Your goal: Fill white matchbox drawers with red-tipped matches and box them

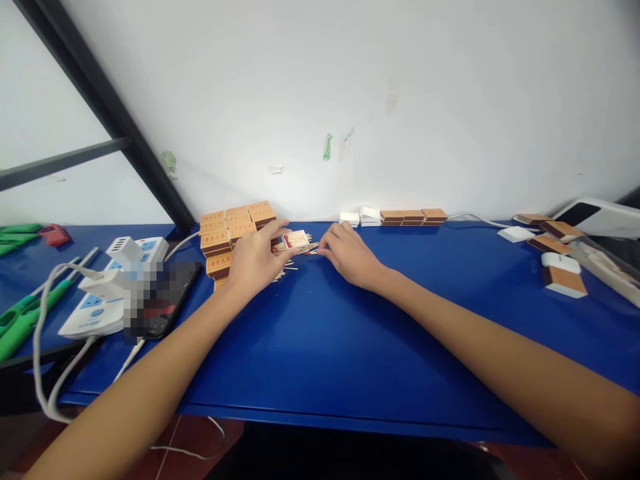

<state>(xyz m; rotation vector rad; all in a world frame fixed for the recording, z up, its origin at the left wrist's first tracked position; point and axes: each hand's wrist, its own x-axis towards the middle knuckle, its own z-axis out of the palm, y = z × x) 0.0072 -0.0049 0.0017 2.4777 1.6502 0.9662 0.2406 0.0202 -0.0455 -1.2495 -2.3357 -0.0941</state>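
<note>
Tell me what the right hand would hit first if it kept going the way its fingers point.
The right hand points left, toward the loose matches and the open matchbox tray that the left hand holds. It would probably meet the matches first, as its fingertips are already at them. Depth is hard to judge.

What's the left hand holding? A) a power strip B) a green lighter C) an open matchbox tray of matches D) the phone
C: the left hand has its fingers on an open matchbox tray with red-tipped matches showing, beside the stack of matchboxes; the right hand touches loose matches on the blue table.
</note>
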